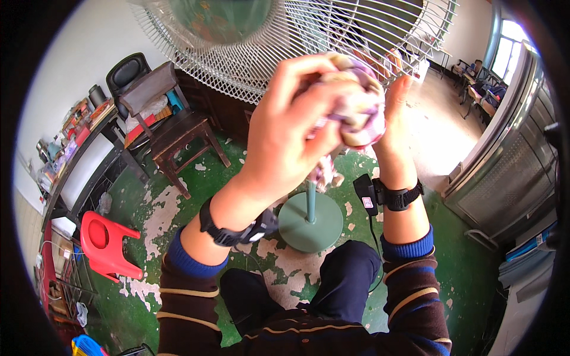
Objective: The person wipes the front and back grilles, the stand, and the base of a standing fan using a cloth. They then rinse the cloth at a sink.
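My left hand is closed on a bunched purple, white and yellowish patterned cloth, blurred by motion. The cloth is against the lower right of the wire guard of a standing fan, and a loose end hangs below it. At the guard's right rim is my right hand, its thumb in front and its fingers seen behind the wires. The cloth hides part of that palm. Below stands the fan's round green base with its pole. Clear plastic partly covers the fan's green centre at the top.
A dark wooden chair and a black office chair stand at the left, beside a cluttered desk. A red plastic stool is at lower left. A metal cabinet stands on the right. The green floor paint is peeling.
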Motion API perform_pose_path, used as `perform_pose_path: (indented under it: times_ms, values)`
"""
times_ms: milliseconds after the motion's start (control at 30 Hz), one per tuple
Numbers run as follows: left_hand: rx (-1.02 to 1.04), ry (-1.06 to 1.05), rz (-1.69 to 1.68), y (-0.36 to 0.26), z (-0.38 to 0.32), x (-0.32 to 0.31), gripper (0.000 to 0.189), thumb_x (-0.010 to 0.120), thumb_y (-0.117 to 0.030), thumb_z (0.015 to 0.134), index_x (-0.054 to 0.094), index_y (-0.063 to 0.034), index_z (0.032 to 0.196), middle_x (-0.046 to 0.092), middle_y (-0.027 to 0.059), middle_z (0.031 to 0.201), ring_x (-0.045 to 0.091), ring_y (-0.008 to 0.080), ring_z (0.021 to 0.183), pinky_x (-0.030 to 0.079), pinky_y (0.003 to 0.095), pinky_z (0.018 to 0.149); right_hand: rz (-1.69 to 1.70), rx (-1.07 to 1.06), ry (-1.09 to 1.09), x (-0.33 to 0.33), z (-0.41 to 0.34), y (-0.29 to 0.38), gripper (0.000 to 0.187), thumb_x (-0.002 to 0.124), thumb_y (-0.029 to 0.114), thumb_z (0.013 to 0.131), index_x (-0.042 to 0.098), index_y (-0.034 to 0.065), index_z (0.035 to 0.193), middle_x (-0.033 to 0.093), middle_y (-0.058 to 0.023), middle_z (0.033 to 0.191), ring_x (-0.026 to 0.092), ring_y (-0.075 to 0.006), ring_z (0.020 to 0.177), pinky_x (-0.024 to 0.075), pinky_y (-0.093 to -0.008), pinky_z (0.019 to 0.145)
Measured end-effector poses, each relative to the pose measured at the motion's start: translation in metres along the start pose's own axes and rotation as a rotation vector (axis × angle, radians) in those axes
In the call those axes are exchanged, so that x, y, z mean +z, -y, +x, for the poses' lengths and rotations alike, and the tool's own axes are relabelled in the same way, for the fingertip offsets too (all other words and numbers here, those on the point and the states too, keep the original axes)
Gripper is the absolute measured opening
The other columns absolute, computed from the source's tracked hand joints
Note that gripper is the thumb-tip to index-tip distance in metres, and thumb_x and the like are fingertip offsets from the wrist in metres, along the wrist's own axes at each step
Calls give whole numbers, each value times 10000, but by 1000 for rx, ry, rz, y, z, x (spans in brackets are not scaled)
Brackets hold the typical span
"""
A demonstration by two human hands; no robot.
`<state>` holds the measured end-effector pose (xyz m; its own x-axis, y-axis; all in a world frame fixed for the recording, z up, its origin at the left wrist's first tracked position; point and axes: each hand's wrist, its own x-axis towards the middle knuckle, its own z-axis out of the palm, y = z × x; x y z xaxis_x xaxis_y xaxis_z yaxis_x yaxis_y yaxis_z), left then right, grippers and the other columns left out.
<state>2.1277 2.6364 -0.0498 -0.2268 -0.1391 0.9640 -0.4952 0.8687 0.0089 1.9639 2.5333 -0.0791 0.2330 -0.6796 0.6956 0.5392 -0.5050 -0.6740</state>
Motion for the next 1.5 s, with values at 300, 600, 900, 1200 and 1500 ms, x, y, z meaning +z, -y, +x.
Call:
perform_pose_path:
  times_ms: [300,600,900,1200,1500]
  values:
    - [-645,-43,-1092,-26,-33,-25,472,317,-269,1085,352,11,1463,515,171,1412,556,252,1281,446,400,1096,-365,-405,-368,6,-41,21,622,541,394,1027,290,69,1493,429,-156,1407,491,-270,1255,436,-429,1052]
    - [-778,-4,-1227,-27,-54,-25,507,347,-282,1060,352,16,1469,515,169,1411,555,232,1272,459,388,1079,-654,-360,-33,47,-100,34,695,911,121,673,553,32,1262,546,-143,1299,579,-234,1160,520,-318,886]
    - [-1406,458,-995,17,-101,-59,382,380,-128,1051,518,37,1367,650,157,1238,687,223,1058,600,387,872,-384,91,-145,28,-93,58,156,573,97,993,602,-10,1102,661,-20,908,606,-66,803,491,-223,712]
    - [-769,426,-465,-12,-100,-29,606,747,-230,906,479,-27,1411,598,99,1277,584,165,1149,470,329,979,-506,332,48,43,-89,25,182,583,124,989,605,-21,1097,680,-54,879,628,-70,783,505,-231,690]
    - [-1033,303,-818,27,-99,-52,297,492,-128,1053,545,-15,1323,643,64,1192,617,118,1050,514,288,916,-527,359,157,21,-88,52,215,636,110,977,647,-17,1150,696,-27,993,626,-61,886,516,-228,806]
